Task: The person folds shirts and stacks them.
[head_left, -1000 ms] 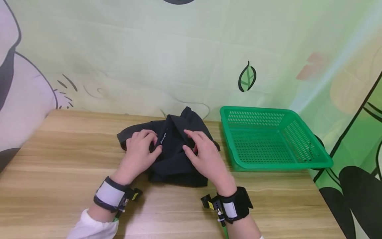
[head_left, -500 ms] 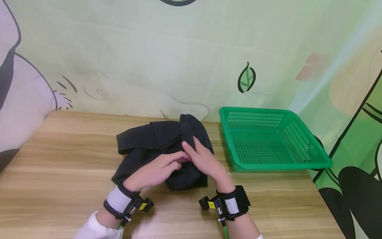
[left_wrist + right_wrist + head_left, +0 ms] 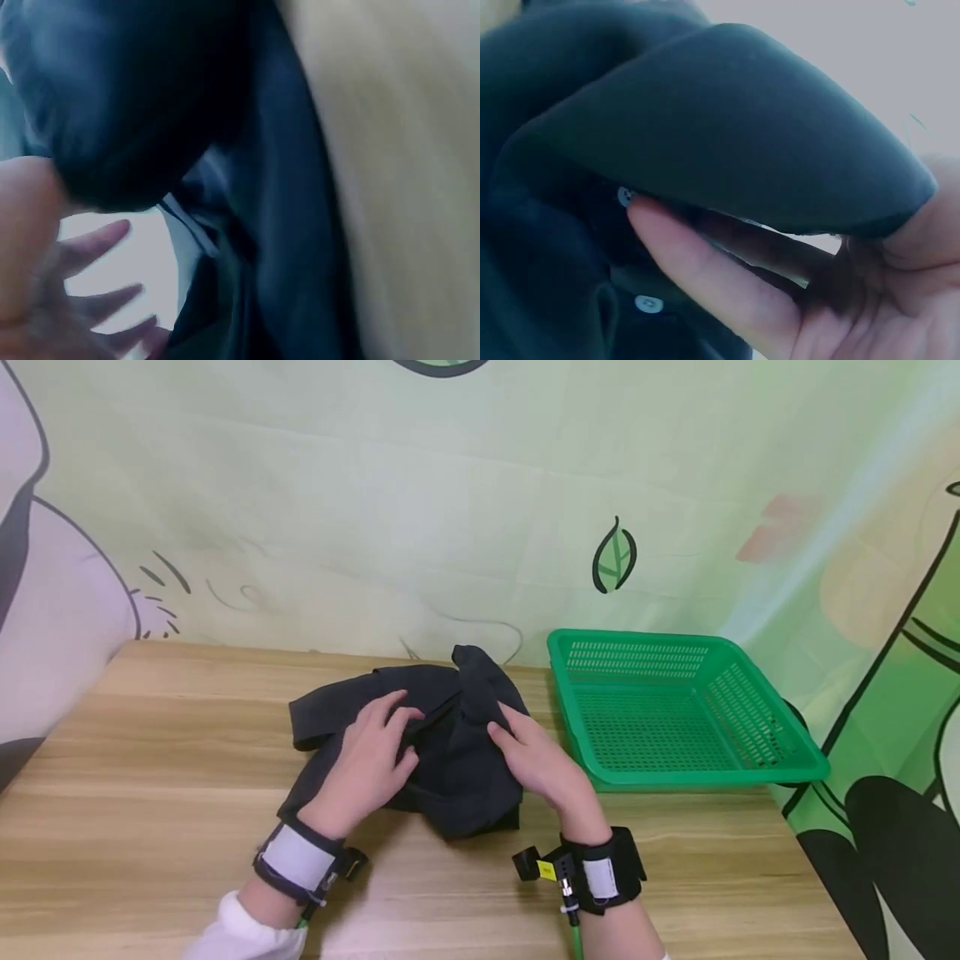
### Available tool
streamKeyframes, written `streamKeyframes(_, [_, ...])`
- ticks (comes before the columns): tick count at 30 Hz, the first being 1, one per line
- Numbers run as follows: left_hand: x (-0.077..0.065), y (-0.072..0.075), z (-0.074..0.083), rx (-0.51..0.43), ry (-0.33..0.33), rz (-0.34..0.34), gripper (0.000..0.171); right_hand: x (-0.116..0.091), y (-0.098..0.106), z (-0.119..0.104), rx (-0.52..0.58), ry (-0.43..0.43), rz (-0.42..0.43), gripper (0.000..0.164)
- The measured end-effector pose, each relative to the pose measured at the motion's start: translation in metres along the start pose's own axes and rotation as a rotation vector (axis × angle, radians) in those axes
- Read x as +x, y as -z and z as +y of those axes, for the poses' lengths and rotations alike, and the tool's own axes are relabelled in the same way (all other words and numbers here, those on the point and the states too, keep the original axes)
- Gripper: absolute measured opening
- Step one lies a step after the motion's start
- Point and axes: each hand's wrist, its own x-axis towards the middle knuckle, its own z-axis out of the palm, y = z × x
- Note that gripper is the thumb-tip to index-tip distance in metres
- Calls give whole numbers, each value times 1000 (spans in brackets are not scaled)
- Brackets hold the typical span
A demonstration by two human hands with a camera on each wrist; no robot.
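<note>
A dark, crumpled shirt [image 3: 465,777] lies in a heap at the middle of the table in the head view. My left hand [image 3: 367,768] is over its left part, fingers spread and slightly bent, gripping nothing. In the left wrist view those fingers [image 3: 105,304] show apart beside the dark cloth. My right hand [image 3: 536,756] pinches a fold at the shirt's right side between thumb and fingers. Up close in the right wrist view, a pointed flap [image 3: 742,135] runs to the thumb, with fingers under it. Small pale buttons [image 3: 649,304] show on the cloth.
A green plastic basket [image 3: 585,752] with slotted walls stands to the right of the shirt. The wooden table [image 3: 150,785] reaches back to a printed cloth backdrop [image 3: 300,527]. Each wrist wears a black strap with a small camera and cable.
My left hand first moved right towards the right hand, then came back left with fingers spread. The shirt's top fold was turned over, covering the lettered label. The right hand now pinches its right side.
</note>
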Motion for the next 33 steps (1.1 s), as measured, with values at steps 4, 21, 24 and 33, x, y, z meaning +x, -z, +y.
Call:
streamKeyframes(4, [-5, -8, -17, 223, 50, -128, 69, -6, 10, -1, 47, -21, 37, 50])
streamKeyframes(21, [-5, 39, -41, 143, 179, 35, 39, -18, 43, 15, 315, 17, 142, 48])
streamKeyframes(24, [-6, 61, -45, 18, 252, 172, 40, -22, 51, 18, 335, 1, 165, 48])
streamKeyframes(33, [-16, 107, -70, -150, 471, 539, 41, -28, 62, 24, 252, -45, 215, 49])
